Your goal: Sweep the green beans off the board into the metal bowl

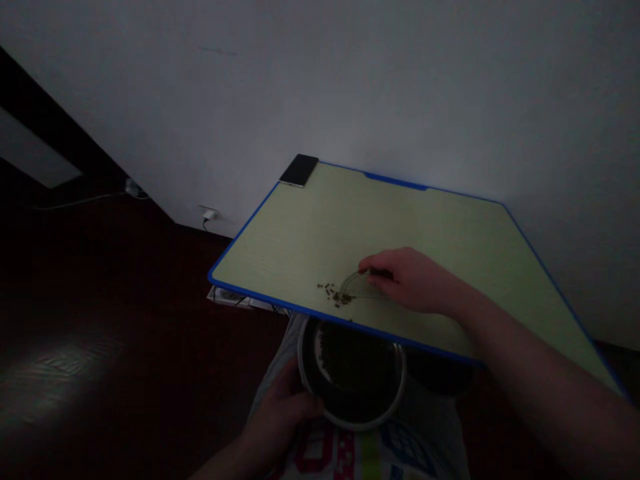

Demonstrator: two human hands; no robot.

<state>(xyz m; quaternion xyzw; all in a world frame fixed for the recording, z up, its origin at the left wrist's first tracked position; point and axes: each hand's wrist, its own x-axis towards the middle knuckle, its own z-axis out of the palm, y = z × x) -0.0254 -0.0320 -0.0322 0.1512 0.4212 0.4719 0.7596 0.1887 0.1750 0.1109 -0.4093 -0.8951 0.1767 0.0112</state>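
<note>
My right hand [413,277] pinches a clear protractor [356,285], its curved edge touching a small scatter of brown bits [343,298] near the table's front edge. The bits look like seeds or grains; their kind is too small to tell. Below that edge, my left hand [287,407] grips the left rim of a round, light-rimmed bowl [363,425], thumb over the rim. Dark green-brown contents fill part of the bowl, which sits over my lap, its far rim close under the table edge.
The pale table [400,213] has a blue rim and stands against a white wall [400,80]. A dark phone or tablet [300,170] lies at its far left corner. A plug [209,215] sits in the wall at left. Dark floor [125,320] extends on the left.
</note>
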